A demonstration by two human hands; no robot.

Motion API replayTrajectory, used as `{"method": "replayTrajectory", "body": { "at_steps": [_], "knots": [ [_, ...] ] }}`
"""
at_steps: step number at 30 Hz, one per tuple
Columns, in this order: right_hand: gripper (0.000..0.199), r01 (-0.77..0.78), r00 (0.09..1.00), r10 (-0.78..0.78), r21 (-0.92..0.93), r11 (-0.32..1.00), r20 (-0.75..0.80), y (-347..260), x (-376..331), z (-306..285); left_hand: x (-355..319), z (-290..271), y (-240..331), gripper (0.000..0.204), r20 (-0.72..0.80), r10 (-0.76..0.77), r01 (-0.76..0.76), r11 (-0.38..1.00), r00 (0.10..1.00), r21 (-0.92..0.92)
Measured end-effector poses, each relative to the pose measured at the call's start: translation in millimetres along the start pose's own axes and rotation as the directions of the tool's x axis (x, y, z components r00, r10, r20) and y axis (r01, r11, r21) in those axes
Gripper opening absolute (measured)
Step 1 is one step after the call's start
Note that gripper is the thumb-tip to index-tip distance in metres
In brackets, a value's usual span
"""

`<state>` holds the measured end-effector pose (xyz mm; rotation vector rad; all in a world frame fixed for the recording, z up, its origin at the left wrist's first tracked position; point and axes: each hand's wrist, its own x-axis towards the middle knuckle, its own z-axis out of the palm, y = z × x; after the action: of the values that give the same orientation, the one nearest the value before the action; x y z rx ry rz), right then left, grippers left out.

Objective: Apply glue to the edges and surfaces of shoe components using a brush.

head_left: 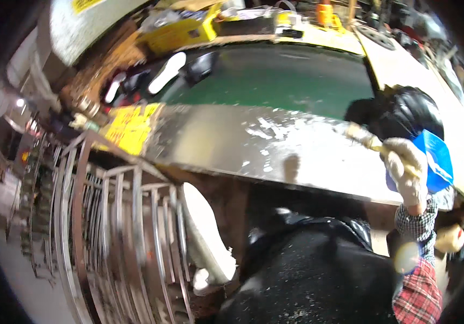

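Observation:
My right hand (406, 164), in a white glove, is closed around the handle of a brush (359, 135). The brush points left over the metal tabletop (205, 135), which is smeared with white spots. Just beside that hand sits a blue open container (437, 159), with a black plastic bag (410, 110) behind it. Low and left of my body, a long white shoe sole (205, 232) stands tilted. At its lower end shows a small part of my left hand (201, 281), gloved and gripping it; the rest is hidden.
A metal rack (118, 216) stands close on the left. Beyond the tabletop lies a dark green belt surface (264, 75), with another white sole (167, 73) and a black shoe part (199, 67) on it. A yellow box (180, 35) is at the back.

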<state>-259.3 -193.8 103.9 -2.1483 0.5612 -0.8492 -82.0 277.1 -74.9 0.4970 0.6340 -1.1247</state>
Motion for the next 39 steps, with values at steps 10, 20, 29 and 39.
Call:
{"method": "replayTrajectory", "body": {
  "at_steps": [10,20,29,39],
  "knots": [
    [0.026,-0.327,0.789,0.120,-0.246,0.912,-0.602,130,-25,-178,96,209,-76,0.083,0.682,0.041,-0.454,0.774,0.730,0.441],
    [0.023,-0.367,0.859,0.263,-0.169,0.915,-0.438,132,-71,-230,142,142,-91,0.091,0.332,-0.231,0.119,0.939,0.915,0.324],
    [0.022,0.281,0.928,-0.300,0.113,0.953,0.221,20,-7,-20,143,123,-79,0.105,0.491,-0.221,0.165,0.974,0.843,0.154],
    [0.029,-0.249,0.956,0.127,0.502,0.828,0.264,61,2,86,171,96,-67,0.107,0.637,-0.444,0.418,0.885,0.630,0.204]
  ]
}}
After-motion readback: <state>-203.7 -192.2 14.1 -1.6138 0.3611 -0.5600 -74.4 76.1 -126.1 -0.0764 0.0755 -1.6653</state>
